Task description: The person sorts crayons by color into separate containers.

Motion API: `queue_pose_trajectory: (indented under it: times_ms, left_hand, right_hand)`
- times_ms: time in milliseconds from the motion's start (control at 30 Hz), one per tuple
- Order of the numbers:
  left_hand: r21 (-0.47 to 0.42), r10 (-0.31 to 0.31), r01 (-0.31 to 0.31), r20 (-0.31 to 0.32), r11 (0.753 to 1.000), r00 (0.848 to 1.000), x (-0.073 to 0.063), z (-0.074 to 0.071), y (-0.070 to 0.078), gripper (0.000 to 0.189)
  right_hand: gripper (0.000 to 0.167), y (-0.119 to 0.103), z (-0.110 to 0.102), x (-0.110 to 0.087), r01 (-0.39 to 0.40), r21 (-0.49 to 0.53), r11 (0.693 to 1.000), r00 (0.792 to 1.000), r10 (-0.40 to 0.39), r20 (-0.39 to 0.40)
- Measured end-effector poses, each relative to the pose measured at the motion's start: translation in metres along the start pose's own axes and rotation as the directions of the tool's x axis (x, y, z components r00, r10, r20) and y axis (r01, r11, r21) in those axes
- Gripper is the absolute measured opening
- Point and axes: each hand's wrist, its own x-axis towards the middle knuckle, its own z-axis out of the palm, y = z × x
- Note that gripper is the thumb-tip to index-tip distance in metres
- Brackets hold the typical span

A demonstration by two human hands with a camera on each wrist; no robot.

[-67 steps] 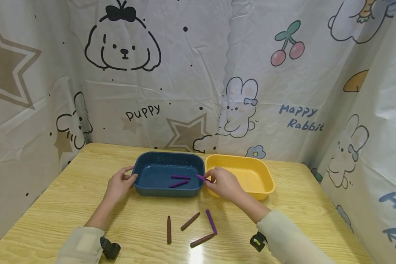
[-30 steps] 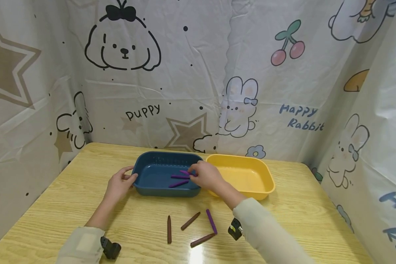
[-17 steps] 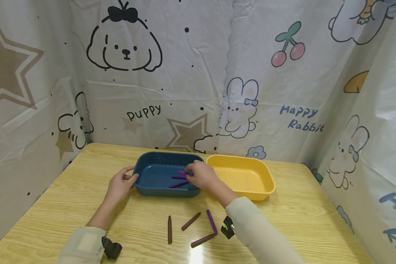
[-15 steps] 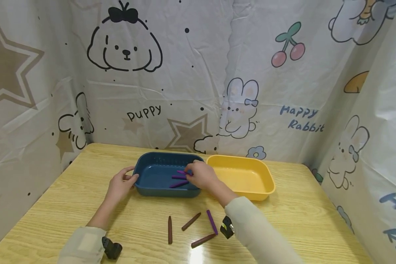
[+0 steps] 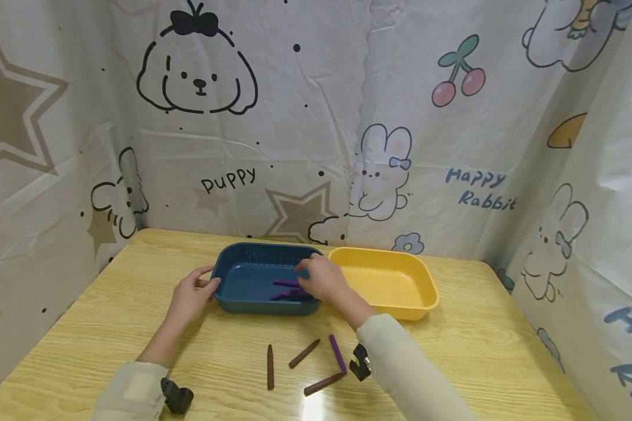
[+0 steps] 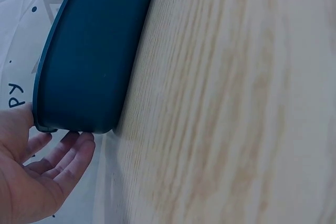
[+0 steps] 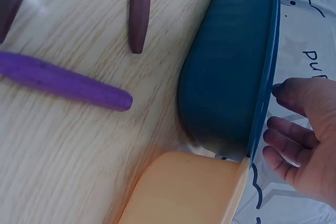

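My left hand (image 5: 191, 295) holds the left end of a dark blue plastic bin (image 5: 263, 307), thumb at the rim and fingertips against the outer end wall (image 6: 79, 124). Over the bin's right end, my right hand (image 5: 322, 278) has its thumb and fingers apart with nothing between them, as the right wrist view shows. Under it, purple crayons (image 5: 284, 294) lie on the bin floor, partly overlapping and partly hidden by the hand. On the table in front lie one purple crayon (image 5: 338, 354) and three brown crayons (image 5: 304, 353).
A yellow bin (image 5: 426, 301) stands against the right side of the blue one, under my right forearm. A printed curtain (image 5: 305, 117) hangs behind and beside the wooden table (image 5: 110, 316).
My right hand moved left from the seam between the bins to over the blue bin and let go of a purple crayon, which now lies among the others. My left hand stayed put.
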Motion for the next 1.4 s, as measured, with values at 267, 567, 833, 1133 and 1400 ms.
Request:
queue_pose_trajectory:
  times_ms: [267,567,833,1133,1400]
  left_hand:
    - [0.000,0.004,-0.004,-0.003,1.000,1.000,-0.001,-0.001,0.000,0.049]
    - [0.019,0.004,-0.004,-0.008,1.000,1.000,-0.002,-0.004,-0.001,0.050]
    - [0.021,0.002,-0.002,-0.006,1.000,1.000,-0.003,-0.003,-0.001,0.050]
    - [0.022,0.005,-0.005,-0.004,1.000,1.000,-0.003,-0.002,0.000,0.051]
    - [0.020,0.011,-0.011,-0.004,1.000,1.000,-0.003,-0.001,0.001,0.050]
  right_hand:
    - [0.023,0.002,-0.007,-0.007,-0.027,0.026,0.999,0.999,0.026,0.022]
    - [0.021,0.001,-0.015,-0.017,-0.036,0.078,0.996,0.999,0.036,0.002]
    - [0.021,0.006,-0.016,-0.026,-0.040,0.132,0.990,0.999,0.043,-0.021]
    - [0.020,0.013,-0.018,-0.040,-0.070,0.187,0.980,0.997,0.077,-0.027]
    - [0.019,0.018,-0.017,-0.052,-0.082,0.219,0.972,0.996,0.089,-0.020]
